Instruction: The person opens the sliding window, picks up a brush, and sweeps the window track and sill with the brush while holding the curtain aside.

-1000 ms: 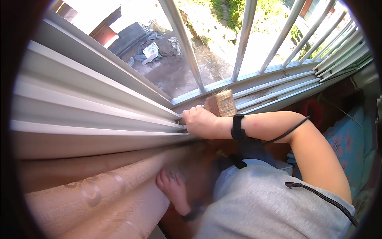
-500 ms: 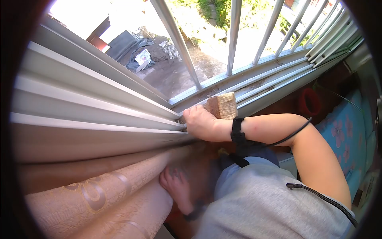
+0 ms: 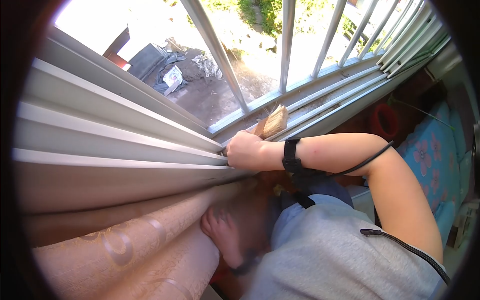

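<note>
My right hand (image 3: pixel 245 150) is closed around a flat brush (image 3: pixel 272 123) with a brown wooden body and pale bristles. The brush tilts up and to the right over the window track (image 3: pixel 320 101), close to where the sliding frames (image 3: pixel 150 137) meet the sill. Its handle is hidden in my fist. Lower down, my left hand (image 3: pixel 223 232) rests against the edge of a pinkish patterned curtain (image 3: pixel 145 250). Its fingers look stretched out and apart on the fabric, slightly blurred.
Metal bars (image 3: pixel 287 47) stand just outside the track. A black cable (image 3: pixel 367 162) runs along my right forearm. To the right are a red container (image 3: pixel 384 120) and a blue flowered cloth (image 3: pixel 425 155). Debris (image 3: pixel 172 79) lies on the ground outside.
The brush has turned in my right hand's grip, so its bristles now slant upward and look narrower. The right hand has shifted slightly left. My left hand stays at the curtain.
</note>
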Action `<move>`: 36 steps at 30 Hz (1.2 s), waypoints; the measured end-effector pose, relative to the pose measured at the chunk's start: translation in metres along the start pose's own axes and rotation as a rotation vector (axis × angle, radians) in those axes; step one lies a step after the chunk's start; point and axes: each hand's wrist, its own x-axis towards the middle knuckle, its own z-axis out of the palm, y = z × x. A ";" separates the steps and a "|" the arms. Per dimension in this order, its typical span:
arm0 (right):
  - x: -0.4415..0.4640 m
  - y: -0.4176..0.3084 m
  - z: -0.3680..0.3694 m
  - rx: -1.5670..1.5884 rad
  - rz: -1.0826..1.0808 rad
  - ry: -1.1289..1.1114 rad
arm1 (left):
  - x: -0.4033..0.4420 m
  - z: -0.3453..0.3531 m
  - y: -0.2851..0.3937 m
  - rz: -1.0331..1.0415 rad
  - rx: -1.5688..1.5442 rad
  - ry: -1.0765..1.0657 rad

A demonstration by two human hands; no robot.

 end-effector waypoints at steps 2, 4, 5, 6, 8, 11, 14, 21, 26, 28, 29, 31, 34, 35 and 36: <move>0.003 0.000 -0.007 0.025 -0.010 -0.021 | 0.000 0.000 -0.001 -0.015 0.021 -0.005; 0.003 0.003 -0.011 0.114 -0.012 -0.049 | -0.001 0.000 -0.001 -0.028 0.015 -0.008; -0.001 0.010 -0.012 0.111 -0.011 -0.050 | 0.001 0.001 -0.001 -0.041 0.005 -0.007; -0.006 0.018 -0.010 0.140 -0.001 -0.030 | 0.001 -0.001 0.000 -0.044 0.001 -0.007; -0.009 0.024 -0.011 0.162 -0.006 -0.016 | -0.001 -0.003 0.002 -0.097 -0.014 -0.026; -0.002 0.021 -0.009 0.182 -0.013 -0.013 | -0.004 0.000 -0.001 -0.098 -0.005 -0.016; 0.008 0.005 -0.013 0.144 -0.032 -0.046 | -0.002 0.001 -0.002 -0.104 0.015 -0.030; -0.002 0.006 -0.010 0.296 0.159 -0.236 | -0.001 0.002 -0.003 -0.131 0.005 -0.035; 0.004 -0.009 -0.008 0.226 0.091 -0.183 | -0.007 0.003 0.001 -0.153 0.014 -0.045; 0.005 -0.011 -0.002 0.200 0.105 -0.125 | -0.009 0.006 0.000 -0.137 0.018 -0.042; 0.003 -0.011 0.002 0.193 0.122 -0.079 | -0.010 0.006 0.000 -0.122 0.023 -0.043; -0.003 -0.006 0.001 0.193 0.143 -0.031 | -0.008 0.002 0.000 -0.117 0.018 -0.048; -0.007 0.007 -0.001 0.194 0.133 -0.175 | -0.008 -0.002 0.001 -0.132 -0.014 -0.042; -0.008 0.007 0.000 0.167 0.116 -0.159 | -0.008 -0.002 0.001 -0.140 -0.037 -0.035; -0.009 0.007 0.001 0.143 0.100 -0.142 | -0.009 -0.002 0.001 -0.142 -0.038 -0.034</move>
